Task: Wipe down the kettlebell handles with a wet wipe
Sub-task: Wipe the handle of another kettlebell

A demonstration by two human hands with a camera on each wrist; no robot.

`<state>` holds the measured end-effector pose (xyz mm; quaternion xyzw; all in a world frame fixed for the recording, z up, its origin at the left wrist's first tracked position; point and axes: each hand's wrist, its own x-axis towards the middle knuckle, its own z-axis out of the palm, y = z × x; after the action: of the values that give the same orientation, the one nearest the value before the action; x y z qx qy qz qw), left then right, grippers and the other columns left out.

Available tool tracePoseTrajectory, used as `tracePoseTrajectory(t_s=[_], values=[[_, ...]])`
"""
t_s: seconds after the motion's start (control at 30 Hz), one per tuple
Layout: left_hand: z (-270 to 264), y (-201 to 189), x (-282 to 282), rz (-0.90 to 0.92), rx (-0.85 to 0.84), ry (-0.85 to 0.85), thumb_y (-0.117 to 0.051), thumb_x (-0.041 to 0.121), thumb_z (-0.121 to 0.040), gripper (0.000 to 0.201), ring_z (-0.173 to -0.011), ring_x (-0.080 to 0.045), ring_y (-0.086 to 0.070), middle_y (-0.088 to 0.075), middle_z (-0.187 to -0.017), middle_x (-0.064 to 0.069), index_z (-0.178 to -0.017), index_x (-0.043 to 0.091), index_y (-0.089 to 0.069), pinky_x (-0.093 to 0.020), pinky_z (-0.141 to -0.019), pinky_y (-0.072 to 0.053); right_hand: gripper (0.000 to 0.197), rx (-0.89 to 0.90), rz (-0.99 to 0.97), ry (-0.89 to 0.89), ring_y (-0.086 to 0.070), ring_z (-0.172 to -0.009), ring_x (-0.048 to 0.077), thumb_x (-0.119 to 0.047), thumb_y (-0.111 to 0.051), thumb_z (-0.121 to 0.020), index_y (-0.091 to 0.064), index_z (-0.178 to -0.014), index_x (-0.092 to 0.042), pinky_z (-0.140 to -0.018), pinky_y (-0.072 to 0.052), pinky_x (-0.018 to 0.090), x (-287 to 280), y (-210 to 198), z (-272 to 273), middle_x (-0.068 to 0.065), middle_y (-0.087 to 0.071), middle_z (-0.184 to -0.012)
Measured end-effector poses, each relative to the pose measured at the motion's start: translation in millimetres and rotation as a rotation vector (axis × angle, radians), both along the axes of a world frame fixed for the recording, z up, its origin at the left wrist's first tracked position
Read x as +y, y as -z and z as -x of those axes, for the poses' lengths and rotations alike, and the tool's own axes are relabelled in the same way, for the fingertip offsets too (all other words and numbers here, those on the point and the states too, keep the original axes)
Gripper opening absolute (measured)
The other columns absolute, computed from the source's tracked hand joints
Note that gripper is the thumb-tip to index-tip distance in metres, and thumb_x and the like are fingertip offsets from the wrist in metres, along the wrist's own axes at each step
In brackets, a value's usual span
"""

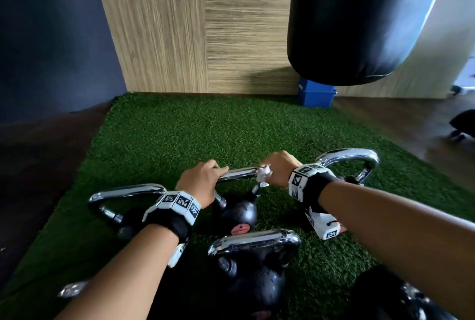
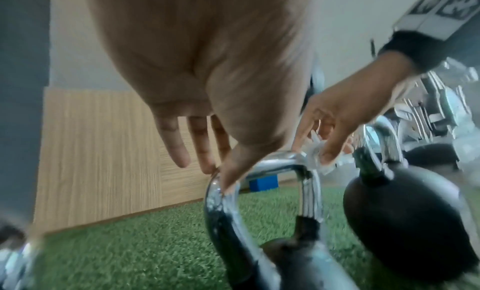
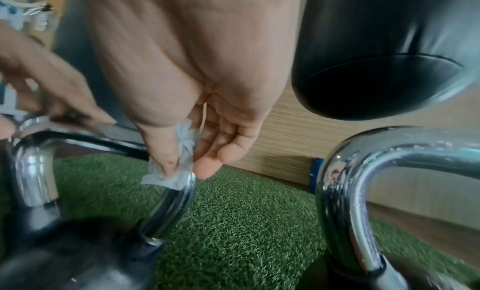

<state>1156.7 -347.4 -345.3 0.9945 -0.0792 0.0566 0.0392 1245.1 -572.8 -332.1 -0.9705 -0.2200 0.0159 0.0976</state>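
Observation:
Several black kettlebells with chrome handles stand on green turf (image 1: 192,134). The middle kettlebell (image 1: 239,213) has its handle (image 1: 239,173) held at both ends. My left hand (image 1: 203,180) pinches the handle's left corner (image 2: 215,191) between thumb and fingertips (image 2: 210,169). My right hand (image 1: 272,170) pinches a crumpled white wet wipe (image 1: 264,174) against the right corner of the handle (image 3: 176,202). In the right wrist view the wipe (image 3: 168,177) sits under the thumb and fingertips, wrapped over the bend. The wipe (image 2: 317,156) also shows in the left wrist view.
Other kettlebell handles stand close by: one at the left (image 1: 128,191), one in front (image 1: 254,240), one at the right (image 1: 349,157). A black punching bag (image 1: 359,18) hangs over the back right. A blue box (image 1: 317,94) sits against the wood-panel wall (image 1: 192,24).

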Motion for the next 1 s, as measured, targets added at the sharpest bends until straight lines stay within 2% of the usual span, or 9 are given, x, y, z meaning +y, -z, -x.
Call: tracePoseTrajectory(t_s=[0.17, 0.37, 0.47, 0.53, 0.63, 0.7, 0.8, 0.9, 1.0], values=[[39, 18, 11, 0.377, -0.059, -0.128, -0.052, -0.008, -0.082, 0.06, -0.106, -0.018, -0.058, -0.047, -0.124, 0.006, -0.121, 0.037, -0.064, -0.033, -0.076, -0.051, 0.041, 0.034, -0.07, 0.027, -0.057, -0.078, 0.021, -0.029, -0.076, -0.081, -0.058, -0.116, -0.015, -0.064, -0.036, 0.026, -15, -15, 39, -0.007, -0.055, -0.075], [66, 59, 28, 0.521, 0.266, -0.134, -0.048, 0.0, -0.087, 0.046, -0.101, -0.017, -0.065, -0.067, -0.111, 0.008, -0.098, 0.039, -0.07, -0.027, -0.086, -0.051, 0.024, 0.049, 0.076, -0.004, -0.045, -0.069, 0.006, -0.018, -0.076, -0.081, -0.057, -0.087, -0.031, -0.057, -0.031, 0.011, -23, -51, 104, -0.016, -0.048, -0.075], [79, 78, 18, 0.486, 0.488, -0.053, -0.056, -0.001, -0.081, 0.046, -0.106, -0.019, -0.068, -0.07, -0.113, 0.005, -0.095, 0.042, -0.065, -0.029, -0.09, -0.055, 0.027, 0.092, 0.078, -0.008, -0.05, -0.071, 0.002, -0.012, -0.074, -0.08, -0.071, -0.105, -0.02, -0.062, -0.035, 0.015, -19, -67, 135, -0.014, -0.058, -0.082], [88, 85, 5, 0.475, 0.638, -0.027, -0.074, 0.002, -0.073, 0.043, -0.104, -0.019, -0.068, -0.071, -0.114, 0.003, -0.096, 0.037, -0.063, -0.029, -0.09, -0.057, 0.037, 0.104, 0.074, -0.014, -0.046, -0.069, -0.008, -0.01, -0.075, -0.079, -0.069, -0.115, -0.019, -0.062, -0.035, 0.011, -15, -75, 150, -0.021, -0.052, -0.081], [99, 99, -11, 0.574, 0.693, -0.122, -0.096, 0.036, -0.059, 0.067, -0.109, -0.014, -0.064, -0.065, -0.116, 0.01, -0.117, 0.028, -0.063, -0.021, -0.093, -0.05, 0.05, 0.14, 0.035, -0.003, -0.05, -0.071, 0.003, -0.012, -0.075, -0.08, -0.059, -0.127, -0.021, -0.061, -0.036, 0.009, -15, -79, 165, -0.007, -0.061, -0.089], [106, 106, -16, 0.678, 0.66, -0.199, -0.096, 0.055, -0.05, 0.072, -0.102, -0.012, -0.065, -0.068, -0.111, 0.011, -0.109, 0.025, -0.067, -0.019, -0.087, -0.05, 0.045, 0.12, 0.013, -0.034, -0.054, -0.074, 0.012, -0.012, -0.075, -0.079, -0.06, -0.121, -0.018, -0.058, -0.036, 0.01, -16, -74, 170, 0.006, -0.066, -0.091], [116, 111, -16, 0.789, 0.605, -0.267, -0.092, 0.07, -0.039, 0.065, -0.083, -0.002, -0.061, -0.064, -0.091, 0.022, -0.086, 0.033, -0.067, -0.014, -0.065, -0.043, 0.03, 0.065, -0.003, -0.106, -0.056, -0.073, 0.008, -0.014, -0.075, -0.078, -0.067, -0.107, -0.017, -0.058, -0.037, 0.007, -22, -66, 173, -0.009, -0.063, -0.084], [126, 116, -18, 0.873, 0.564, -0.295, -0.077, 0.092, -0.025, 0.083, -0.084, 0.001, -0.058, -0.058, -0.094, 0.025, -0.088, 0.039, -0.066, -0.017, -0.069, -0.043, 0.022, 0.022, -0.053, -0.125, -0.056, -0.074, 0.004, -0.016, -0.074, -0.078, -0.073, -0.1, -0.018, -0.061, -0.039, 0.012, -29, -60, 173, -0.008, -0.066, -0.087], [132, 124, -24, 0.936, 0.477, -0.339, -0.072, 0.097, -0.03, 0.084, -0.094, -0.007, -0.063, -0.066, -0.106, 0.014, -0.09, 0.039, -0.066, -0.025, -0.079, -0.045, 0.023, 0.015, -0.06, -0.172, -0.054, -0.076, 0.004, -0.019, -0.072, -0.081, -0.074, -0.104, -0.019, -0.063, -0.039, 0.01, -35, -54, 172, -0.005, -0.069, -0.093]])
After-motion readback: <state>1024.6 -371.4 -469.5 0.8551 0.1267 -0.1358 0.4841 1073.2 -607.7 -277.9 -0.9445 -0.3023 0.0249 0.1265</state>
